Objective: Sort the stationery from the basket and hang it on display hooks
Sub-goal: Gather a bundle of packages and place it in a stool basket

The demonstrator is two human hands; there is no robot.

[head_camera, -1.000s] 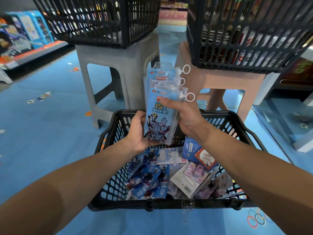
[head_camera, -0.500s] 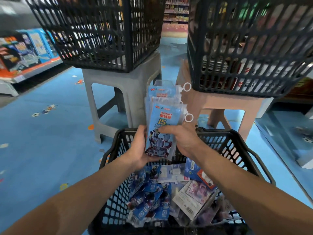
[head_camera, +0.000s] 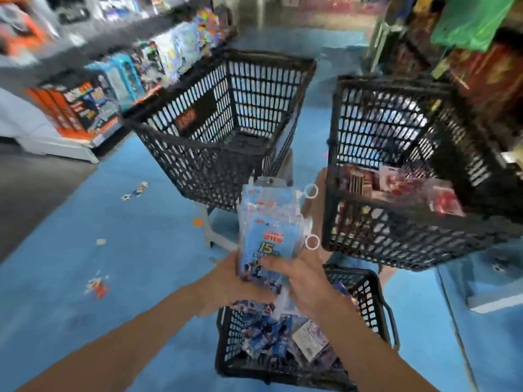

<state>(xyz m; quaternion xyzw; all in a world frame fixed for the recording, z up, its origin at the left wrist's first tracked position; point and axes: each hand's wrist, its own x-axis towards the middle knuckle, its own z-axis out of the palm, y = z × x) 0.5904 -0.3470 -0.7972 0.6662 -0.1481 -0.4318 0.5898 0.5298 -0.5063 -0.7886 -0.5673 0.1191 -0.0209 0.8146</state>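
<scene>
A stack of blue ruler-set packs [head_camera: 271, 230] with white hang rings stands upright above the floor basket. My left hand [head_camera: 226, 281] grips the stack's lower left edge. My right hand [head_camera: 300, 274] grips its lower right, thumb across the front pack. Below them the black floor basket [head_camera: 370, 295] holds several more blue packs and other stationery packets. The view is blurred by motion.
Two black baskets stand raised on stools: the left basket [head_camera: 226, 123] looks empty, the right basket [head_camera: 396, 171] holds red packets. Toy shelves [head_camera: 93, 89] line the left side, more goods stand at the upper right. Blue floor lies all around.
The camera has tilted up and risen, so the raised baskets are seen from above. Both hands keep their hold on the ruler-set stack, which stays above the floor basket.
</scene>
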